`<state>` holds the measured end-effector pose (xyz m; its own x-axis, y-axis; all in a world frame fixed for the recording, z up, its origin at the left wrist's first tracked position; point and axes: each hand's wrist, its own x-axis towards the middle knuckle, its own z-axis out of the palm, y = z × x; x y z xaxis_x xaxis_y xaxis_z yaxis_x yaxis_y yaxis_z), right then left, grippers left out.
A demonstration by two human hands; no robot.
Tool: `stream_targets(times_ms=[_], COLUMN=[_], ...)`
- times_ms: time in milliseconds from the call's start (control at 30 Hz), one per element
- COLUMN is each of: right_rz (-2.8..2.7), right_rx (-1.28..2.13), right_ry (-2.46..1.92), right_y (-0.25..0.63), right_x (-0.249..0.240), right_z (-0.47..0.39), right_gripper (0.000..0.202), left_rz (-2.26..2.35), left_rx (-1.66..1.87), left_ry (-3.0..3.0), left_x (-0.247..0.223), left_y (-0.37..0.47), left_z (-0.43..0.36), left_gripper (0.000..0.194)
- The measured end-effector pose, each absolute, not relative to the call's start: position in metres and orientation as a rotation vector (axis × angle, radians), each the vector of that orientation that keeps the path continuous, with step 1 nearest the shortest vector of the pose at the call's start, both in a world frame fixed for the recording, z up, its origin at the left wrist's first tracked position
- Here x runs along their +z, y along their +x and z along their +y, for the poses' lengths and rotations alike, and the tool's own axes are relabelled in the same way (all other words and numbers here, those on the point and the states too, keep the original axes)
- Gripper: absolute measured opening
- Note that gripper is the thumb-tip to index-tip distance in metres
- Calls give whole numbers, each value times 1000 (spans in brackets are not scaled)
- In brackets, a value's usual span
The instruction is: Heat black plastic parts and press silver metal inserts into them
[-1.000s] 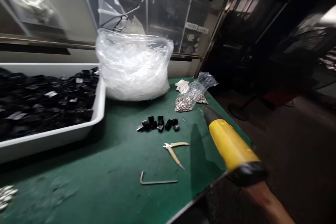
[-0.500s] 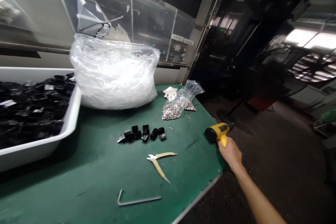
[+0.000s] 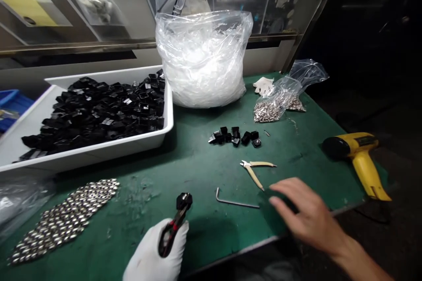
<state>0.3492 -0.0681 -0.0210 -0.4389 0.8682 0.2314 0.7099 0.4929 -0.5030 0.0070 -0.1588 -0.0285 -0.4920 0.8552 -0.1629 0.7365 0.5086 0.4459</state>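
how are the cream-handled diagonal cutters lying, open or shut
Open: the cream-handled diagonal cutters have their handles spread in a V.

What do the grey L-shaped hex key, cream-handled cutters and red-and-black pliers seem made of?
Grey L-shaped hex key: probably steel, satin grey with faint sheen.
Cream-handled cutters: bright, shiny metal head; matte handle sleeves, perhaps plastic or rubber.
Red-and-black pliers: dark head, probably metal, finish unclear; coloured grips suggest plastic or rubber.

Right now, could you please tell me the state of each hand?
Left hand: closed, holding pliers with a black part at their tip.
Right hand: open, nothing visible in it.
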Motion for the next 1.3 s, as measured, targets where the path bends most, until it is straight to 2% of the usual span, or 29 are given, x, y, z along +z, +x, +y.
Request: stream_targets(times_ms=[100, 267, 433, 600, 700, 867, 933, 1300], right_rz=[-2455, -2475, -2556, -2493, -2264, -1581, -1443, -1596], right_rx=[700, 624, 491, 537, 795, 1563, 1733, 1593], right_ry=[-1214, -1384, -1335, -1444, -1511, -1420, -1362, -1368], right_y=[282, 251, 254, 254, 251, 243, 239, 232], right_x=[-29, -54, -67, -64, -53, -24, -17, -19], right_z=[-81, -84, -85, -86, -90, -112, -119, -128], right_gripper=[28, 10, 22, 26, 27, 32, 34, 22], left_rz=[2382, 2276, 2226, 2222, 2237, 2311, 2336, 2383], left_rx=[569, 722, 720, 702, 677, 686, 677, 652], left_ry=[1428, 1489, 1542, 1625, 1695, 1823, 1872, 1953], left_x=[-33, -38, -41, -46, -51, -62, -66, -73], left_y=[6, 7, 10, 12, 12, 12, 13, 16], left_z=[-168, -190, -198, -196, -196, -197, -197, -198], left_gripper=[41, 32, 26, 25, 26, 30, 31, 32])
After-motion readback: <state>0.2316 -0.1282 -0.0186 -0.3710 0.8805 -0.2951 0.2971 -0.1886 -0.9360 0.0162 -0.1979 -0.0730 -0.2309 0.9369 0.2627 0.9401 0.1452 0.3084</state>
